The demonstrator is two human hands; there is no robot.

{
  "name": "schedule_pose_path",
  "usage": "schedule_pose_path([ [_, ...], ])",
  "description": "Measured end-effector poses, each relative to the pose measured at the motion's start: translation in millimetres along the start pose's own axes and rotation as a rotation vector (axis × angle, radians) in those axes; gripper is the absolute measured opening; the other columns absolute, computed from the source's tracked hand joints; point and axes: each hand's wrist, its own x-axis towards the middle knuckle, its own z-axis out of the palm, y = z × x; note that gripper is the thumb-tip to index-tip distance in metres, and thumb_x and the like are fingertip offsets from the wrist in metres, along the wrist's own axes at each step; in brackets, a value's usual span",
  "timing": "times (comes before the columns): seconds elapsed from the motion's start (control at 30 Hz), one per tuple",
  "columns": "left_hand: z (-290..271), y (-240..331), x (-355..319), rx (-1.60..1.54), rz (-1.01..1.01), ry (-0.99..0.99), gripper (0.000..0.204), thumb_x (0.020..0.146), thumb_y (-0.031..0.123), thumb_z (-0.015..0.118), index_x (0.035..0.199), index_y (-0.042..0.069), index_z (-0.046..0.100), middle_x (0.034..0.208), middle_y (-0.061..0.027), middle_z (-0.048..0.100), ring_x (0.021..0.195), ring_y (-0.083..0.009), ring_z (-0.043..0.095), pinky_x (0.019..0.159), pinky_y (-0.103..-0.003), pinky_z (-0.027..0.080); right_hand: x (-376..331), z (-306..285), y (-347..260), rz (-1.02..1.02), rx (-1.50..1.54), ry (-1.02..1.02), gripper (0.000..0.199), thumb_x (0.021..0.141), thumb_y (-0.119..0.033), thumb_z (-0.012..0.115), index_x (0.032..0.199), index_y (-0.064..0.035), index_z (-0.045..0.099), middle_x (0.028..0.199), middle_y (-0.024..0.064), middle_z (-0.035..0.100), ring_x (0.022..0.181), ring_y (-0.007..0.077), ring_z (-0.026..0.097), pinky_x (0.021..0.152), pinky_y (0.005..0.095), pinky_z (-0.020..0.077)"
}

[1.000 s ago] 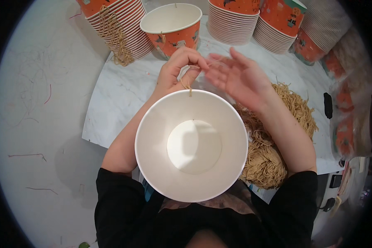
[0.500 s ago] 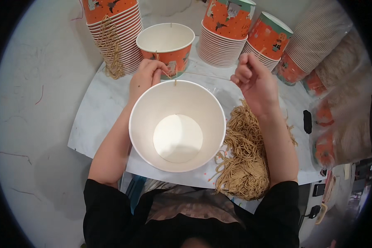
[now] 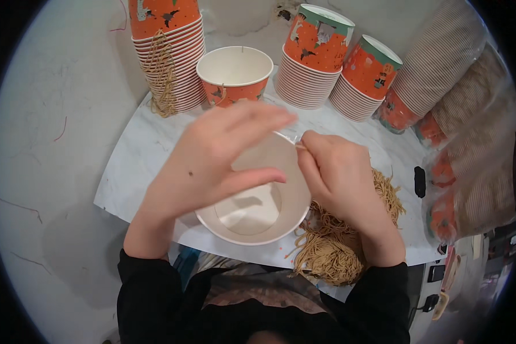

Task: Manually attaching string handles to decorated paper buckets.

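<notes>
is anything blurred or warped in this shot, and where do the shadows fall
Head view: the left hand is smeared by motion blur, while the right hand and the white paper bowl look sharper. Fisheye bends the table edge and darkens the corners. A soft shadow lies inside the bowl.

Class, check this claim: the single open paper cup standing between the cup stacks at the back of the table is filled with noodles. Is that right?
Not right. The head view shows the single open paper cup between the cup stacks is empty, its white inside bare. The noodles lie on the table.
</notes>
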Motion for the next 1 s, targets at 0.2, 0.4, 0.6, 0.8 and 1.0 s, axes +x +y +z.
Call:
schedule_pose_path([
  [0.2, 10.2, 8.1, -11.3, 0.066, 0.065, 0.048, 0.026, 0.075, 0.007, 0.081, 0.100, 0.005, 0.075, 0.087, -0.0072, 0.071, 0.076, -0.0248, 0.065, 0.070, -0.033, 0.049, -1.2, -8.3, -9.0, -0.019, 0.139, -0.151, 0.015, 0.090, -0.018, 0.059, 0.084, -0.0045, 0.061, 0.069, 0.0140, 0.064, 0.065, 0.0348, 0.065, 0.057, 0.0455, 0.0497],
  [0.4, 9.6, 8.7, -10.9, -0.107, -0.063, 0.127, 0.014, 0.081, 0.000, 0.076, 0.095, 0.001, 0.073, 0.083, -0.0078, 0.071, 0.072, -0.0175, 0.065, 0.066, -0.029, 0.048, -0.7, -16.6, -17.0, 0.075, 0.379, -0.092, 0.016, 0.087, -0.021, 0.070, 0.088, -0.0071, 0.064, 0.061, 0.0068, 0.057, 0.051, 0.0231, 0.058, 0.049, 0.0361, 0.0443],
  [0.6, 8.8, 12.1, -17.1, -0.396, -0.234, 0.144, 0.011, 0.085, 0.000, 0.074, 0.095, -0.002, 0.070, 0.084, -0.0075, 0.071, 0.072, -0.0113, 0.065, 0.066, -0.024, 0.051, -4.4, -4.9, -16.9, -0.044, 0.531, 0.054, 0.013, 0.084, -0.008, 0.076, 0.096, -0.0077, 0.073, 0.062, 0.0042, 0.058, 0.050, 0.0167, 0.056, 0.047, 0.0279, 0.0415],
  [0.8, 5.2, 10.2, -18.1, -0.342, -0.138, 0.162, 0.014, 0.082, 0.003, 0.079, 0.092, -0.001, 0.069, 0.082, -0.0060, 0.070, 0.072, -0.0105, 0.064, 0.063, -0.024, 0.049, -3.3, 1.4, -15.6, -0.049, 0.755, 0.066, 0.009, 0.087, -0.003, 0.073, 0.096, -0.0019, 0.073, 0.078, 0.0050, 0.064, 0.064, 0.0086, 0.058, 0.054, 0.0231, 0.0414],
  [1.0, -32.6, 3.5, -16.8, -0.474, 0.084, -0.495, 0.031, 0.074, 0.023, 0.087, 0.096, 0.009, 0.071, 0.091, -0.0042, 0.069, 0.083, -0.0263, 0.066, 0.073, -0.035, 0.050, -0.4, -11.1, -3.9, 0.236, 1.047, 0.049, 0.007, 0.088, -0.003, 0.073, 0.093, 0.0023, 0.074, 0.078, -0.0046, 0.054, 0.067, 0.0007, 0.044, 0.059, 0.0182, 0.0323],
])
